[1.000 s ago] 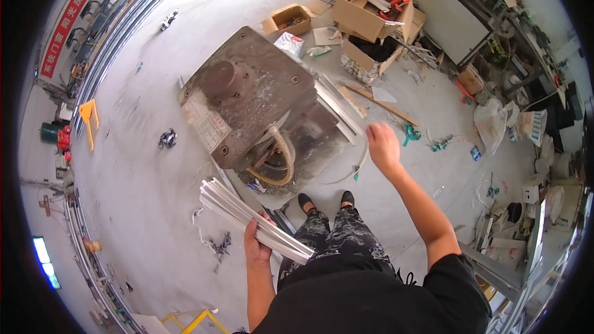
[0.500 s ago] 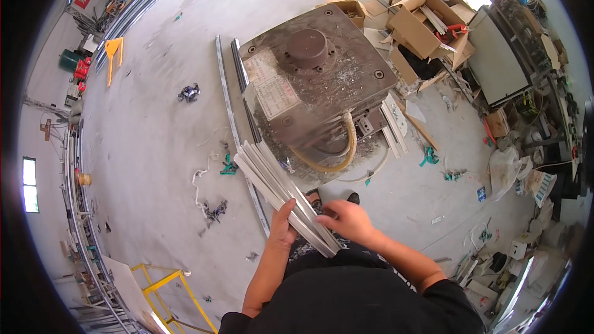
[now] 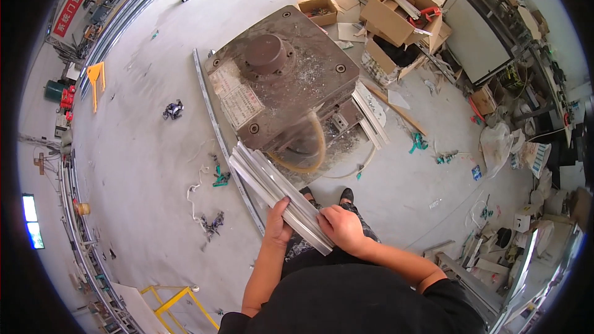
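Note:
A bundle of long pale metal profile strips (image 3: 278, 195) slants in front of my body, its far end near the corner of a brown machine. My left hand (image 3: 279, 224) is closed round the bundle from the left, the thumb on top. At its near right side my right hand (image 3: 342, 227) grips the strips with curled fingers; some of those fingers are hidden. The machine (image 3: 284, 77) has a dusty flat top with a round raised cap, a worn label plate and a yellowish hose (image 3: 318, 142) on its near side.
One long metal rail (image 3: 216, 124) lies on the floor left of the machine. Cardboard boxes (image 3: 387, 18) and scrap stand at the far right. White profiles (image 3: 369, 117) lean at the machine's right side. Green strap scraps (image 3: 221, 176) litter the floor. A yellow frame (image 3: 176, 303) stands at lower left.
My right hand has closed onto the near part of the bundle. The machine and surroundings have shifted left in view, and both my shoes now show.

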Demonstrator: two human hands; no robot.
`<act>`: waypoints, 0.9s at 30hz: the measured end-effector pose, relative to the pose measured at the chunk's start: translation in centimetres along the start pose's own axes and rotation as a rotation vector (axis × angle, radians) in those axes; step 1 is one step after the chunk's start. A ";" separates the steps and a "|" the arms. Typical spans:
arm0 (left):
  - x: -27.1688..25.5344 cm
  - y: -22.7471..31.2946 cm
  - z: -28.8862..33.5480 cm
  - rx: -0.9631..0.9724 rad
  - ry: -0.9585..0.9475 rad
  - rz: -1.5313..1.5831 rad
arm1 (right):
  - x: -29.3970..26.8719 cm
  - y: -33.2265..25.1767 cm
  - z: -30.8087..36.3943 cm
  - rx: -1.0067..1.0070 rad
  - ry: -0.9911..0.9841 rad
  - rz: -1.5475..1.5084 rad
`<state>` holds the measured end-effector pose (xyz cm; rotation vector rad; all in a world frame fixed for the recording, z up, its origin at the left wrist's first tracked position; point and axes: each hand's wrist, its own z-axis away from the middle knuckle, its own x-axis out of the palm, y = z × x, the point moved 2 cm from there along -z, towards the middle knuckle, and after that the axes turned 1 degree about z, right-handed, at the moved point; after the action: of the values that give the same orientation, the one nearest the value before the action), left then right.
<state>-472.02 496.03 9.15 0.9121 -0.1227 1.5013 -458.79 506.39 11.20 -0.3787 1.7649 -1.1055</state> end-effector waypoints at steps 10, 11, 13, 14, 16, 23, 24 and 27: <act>1.4 -1.0 0.2 0.100 0.116 -0.095 | -1.7 0.6 0.0 -0.094 0.029 0.252; 0.0 -1.2 -0.2 0.151 0.148 -0.146 | -2.3 1.2 0.7 -0.027 0.044 0.259; -1.8 -0.5 -0.5 0.174 0.199 -0.135 | -4.0 3.0 2.6 0.095 0.054 0.279; -2.8 0.1 -0.7 0.202 0.253 -0.117 | -5.0 4.2 3.5 0.147 0.048 0.291; -4.1 1.8 -0.7 0.248 0.123 -0.104 | -6.8 6.0 5.1 0.253 0.076 0.298; -4.1 4.0 0.9 0.289 0.149 0.071 | -9.1 7.9 1.9 0.473 0.090 0.155; -4.2 3.8 1.0 0.289 0.148 0.064 | -9.1 8.3 1.2 0.501 0.051 0.165; -4.9 2.9 1.0 0.283 0.145 0.032 | -10.2 9.0 0.2 0.540 0.031 0.153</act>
<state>-474.72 491.07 8.16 1.0243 0.1858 1.6352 -451.85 517.93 9.68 0.1009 1.4194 -1.4201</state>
